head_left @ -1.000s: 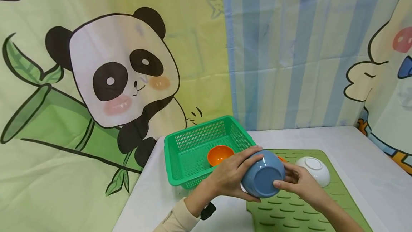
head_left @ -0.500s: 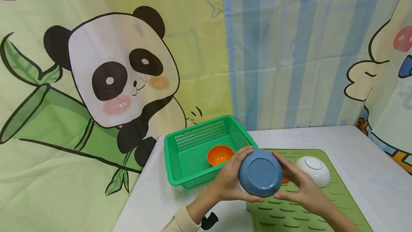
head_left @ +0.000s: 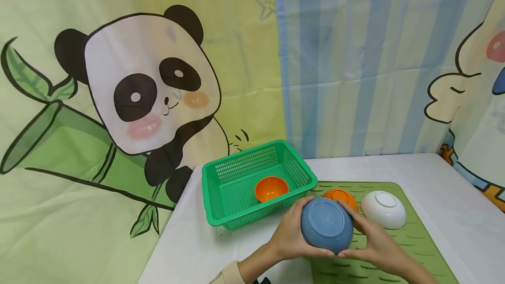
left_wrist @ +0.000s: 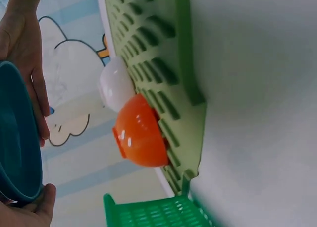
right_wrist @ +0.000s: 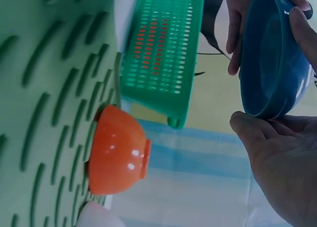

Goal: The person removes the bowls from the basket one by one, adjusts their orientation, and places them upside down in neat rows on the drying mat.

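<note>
A blue bowl is held off the surface with its base turned up towards the head view. My left hand grips its left side, thumb low and fingertips near the top edge. On the opposite side my right hand holds it the same way. The bowl's open mouth faces down at the mat in both wrist views, and its inside looks bare. Just beyond it, an orange bowl lies upside down on the green ridged mat, beside an overturned white bowl.
A green perforated basket stands left of the mat on the white-covered table. Inside it sits a second orange bowl, mouth up. A cartoon-printed curtain hangs behind the table.
The blue bowl was turned between the hands, its base swinging round to face upward. Both hands have since lowered it slightly towards the mat, so the orange bowl behind shows more.
</note>
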`<control>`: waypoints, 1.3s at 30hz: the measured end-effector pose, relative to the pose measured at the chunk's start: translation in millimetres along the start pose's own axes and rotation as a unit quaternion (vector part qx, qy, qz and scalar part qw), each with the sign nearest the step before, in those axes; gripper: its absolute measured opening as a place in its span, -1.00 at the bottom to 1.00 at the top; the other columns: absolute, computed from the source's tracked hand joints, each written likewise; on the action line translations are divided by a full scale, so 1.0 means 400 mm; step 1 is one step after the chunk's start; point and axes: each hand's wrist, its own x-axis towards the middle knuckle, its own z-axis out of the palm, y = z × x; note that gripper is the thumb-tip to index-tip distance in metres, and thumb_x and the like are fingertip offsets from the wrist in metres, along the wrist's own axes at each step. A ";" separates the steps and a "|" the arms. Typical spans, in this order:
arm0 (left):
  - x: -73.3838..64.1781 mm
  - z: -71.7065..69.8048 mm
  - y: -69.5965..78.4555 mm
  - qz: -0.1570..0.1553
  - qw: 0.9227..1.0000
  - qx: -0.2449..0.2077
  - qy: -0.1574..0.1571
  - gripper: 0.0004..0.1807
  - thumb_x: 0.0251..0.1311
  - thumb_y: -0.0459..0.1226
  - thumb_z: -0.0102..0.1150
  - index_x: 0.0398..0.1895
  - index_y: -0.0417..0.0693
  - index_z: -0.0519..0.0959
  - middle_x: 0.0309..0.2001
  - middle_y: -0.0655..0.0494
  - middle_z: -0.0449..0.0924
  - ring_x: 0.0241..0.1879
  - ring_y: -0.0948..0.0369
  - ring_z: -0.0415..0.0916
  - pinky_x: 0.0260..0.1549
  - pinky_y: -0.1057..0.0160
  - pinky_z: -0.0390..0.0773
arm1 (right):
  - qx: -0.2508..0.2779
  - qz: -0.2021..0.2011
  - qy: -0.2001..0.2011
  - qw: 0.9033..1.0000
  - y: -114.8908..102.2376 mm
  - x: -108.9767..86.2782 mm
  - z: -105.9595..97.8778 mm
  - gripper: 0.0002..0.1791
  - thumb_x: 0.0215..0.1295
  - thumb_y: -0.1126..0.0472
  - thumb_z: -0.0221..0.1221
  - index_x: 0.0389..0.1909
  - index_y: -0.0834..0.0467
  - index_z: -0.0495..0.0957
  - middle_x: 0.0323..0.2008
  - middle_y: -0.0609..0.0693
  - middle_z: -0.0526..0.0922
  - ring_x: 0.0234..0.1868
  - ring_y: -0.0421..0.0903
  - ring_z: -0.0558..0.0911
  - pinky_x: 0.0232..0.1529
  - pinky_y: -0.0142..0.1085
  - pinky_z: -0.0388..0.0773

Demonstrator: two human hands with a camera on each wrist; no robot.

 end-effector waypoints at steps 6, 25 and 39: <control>-0.017 0.042 -0.007 -0.044 0.999 0.012 -0.029 0.15 -0.40 0.09 0.53 0.33 0.22 0.04 0.15 0.28 0.27 0.03 0.34 0.34 -0.09 0.30 0.47 | -0.028 0.038 -0.036 0.998 0.026 -0.032 -0.007 0.11 -0.16 -0.03 0.42 0.40 0.15 0.05 0.19 0.32 0.33 0.09 -0.32 0.38 -0.12 -0.37 0.53; -0.049 0.173 -0.027 -0.128 0.974 0.116 -0.149 0.20 -0.41 0.24 0.44 0.31 -0.03 0.05 0.03 0.25 0.32 -0.13 0.44 0.38 -0.32 0.48 0.44 | -0.121 0.044 -0.146 0.981 0.129 -0.096 -0.017 0.20 -0.26 -0.30 0.35 0.28 0.41 0.15 0.04 0.29 0.48 -0.10 -0.08 0.55 -0.27 -0.24 0.56; -0.048 0.210 -0.035 -0.130 0.955 0.197 -0.180 0.13 -0.43 0.27 0.42 0.23 0.00 0.12 -0.11 0.26 0.36 -0.36 0.43 0.39 -0.50 0.53 0.37 | -0.073 0.087 -0.194 0.974 0.163 -0.107 -0.002 0.14 -0.16 -0.20 0.37 0.25 0.48 0.12 -0.03 0.26 0.51 -0.17 -0.12 0.57 -0.32 -0.32 0.53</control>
